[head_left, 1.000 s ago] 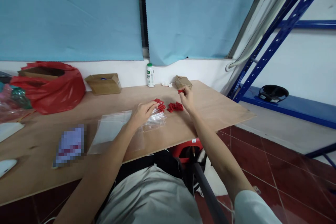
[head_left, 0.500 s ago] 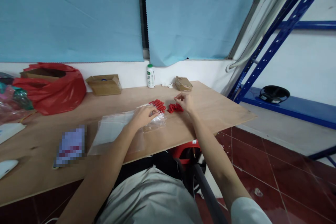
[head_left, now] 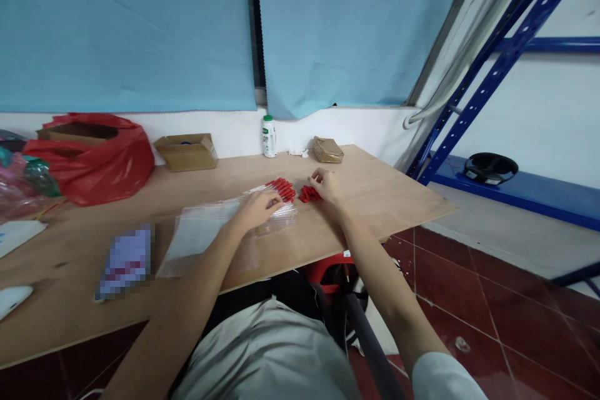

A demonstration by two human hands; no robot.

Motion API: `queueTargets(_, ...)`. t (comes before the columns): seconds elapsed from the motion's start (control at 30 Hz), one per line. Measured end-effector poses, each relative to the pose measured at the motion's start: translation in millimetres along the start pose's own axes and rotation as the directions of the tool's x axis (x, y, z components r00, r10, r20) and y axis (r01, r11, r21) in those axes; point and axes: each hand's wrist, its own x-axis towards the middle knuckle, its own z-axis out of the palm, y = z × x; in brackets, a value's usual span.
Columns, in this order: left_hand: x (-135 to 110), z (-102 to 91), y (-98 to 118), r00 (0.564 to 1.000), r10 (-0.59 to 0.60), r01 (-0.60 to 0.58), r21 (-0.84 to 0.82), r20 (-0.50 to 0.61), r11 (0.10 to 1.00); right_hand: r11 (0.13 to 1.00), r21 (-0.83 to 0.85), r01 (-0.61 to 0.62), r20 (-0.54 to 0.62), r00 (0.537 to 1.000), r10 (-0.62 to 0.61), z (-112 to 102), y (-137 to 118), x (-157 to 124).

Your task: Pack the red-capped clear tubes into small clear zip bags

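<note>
My left hand (head_left: 255, 207) rests with curled fingers on a bundle of clear pens with red tips (head_left: 277, 195), which lies on a stack of clear plastic bags (head_left: 201, 232). My right hand (head_left: 325, 186) is lowered onto a small heap of red caps (head_left: 307, 194) just right of the bundle; its fingers are bent over the heap in a pinch, and what they hold is hidden. All of this lies on a wooden table (head_left: 375, 190).
At the back stand a red bag holding a cardboard box (head_left: 91, 156), a small open cardboard box (head_left: 186, 150), a white bottle (head_left: 269, 135) and a brown packet (head_left: 327, 149). A blurred card (head_left: 125, 260) lies near the table's front edge. A blue metal rack (head_left: 497, 69) stands at right.
My right hand came down from holding a red cap above the table onto the heap of caps. My left hand stayed on the pen bundle with only a small shift.
</note>
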Motion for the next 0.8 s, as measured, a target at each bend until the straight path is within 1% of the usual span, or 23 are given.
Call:
queueTargets(0.07,1,1.8,-3,1.000,-0.025,0.025,0.001,-0.017,1.000,0.990,-0.026,0.140,0.011,0.990,-0.140,1,-6,-1)
queueTargets(0.13,2,3.8,-6,0.997,-0.067,0.068,0.017,-0.041,0.998,0.954,-0.048,0.295,0.075,0.954,-0.291,4,-13,-3)
queueTargets(0.17,2,4.6,-8,0.995,-0.084,0.086,0.031,-0.049,0.996,0.932,-0.059,0.357,0.131,0.928,-0.348,5,-17,-5)
queueTargets(0.23,1,5.2,-10,0.994,-0.102,0.105,0.063,-0.049,0.992,0.888,-0.089,0.451,0.258,0.872,-0.417,8,-26,-8)
queueTargets(0.3,1,4.7,-10,0.994,-0.103,0.105,0.092,-0.027,0.990,0.852,-0.124,0.509,0.357,0.824,-0.441,10,-33,-12)
queueTargets(0.37,0,3.9,-9,0.995,-0.095,0.095,0.115,-0.007,0.989,0.824,-0.155,0.545,0.411,0.794,-0.448,12,-38,-15)
queueTargets(0.43,-1,3.6,-9,0.996,-0.085,0.084,0.126,-0.001,0.988,0.806,-0.181,0.563,0.432,0.782,-0.449,13,-39,-16)
queueTargets(0.63,0,4.0,-10,0.999,-0.054,0.054,0.095,0.000,0.994,0.792,-0.212,0.572,0.436,0.781,-0.447,14,-38,-15)
queueTargets(0.8,1,3.0,-9,0.998,-0.064,0.063,0.077,0.013,0.995,0.788,-0.189,0.586,0.462,0.761,-0.455,12,-42,-17)
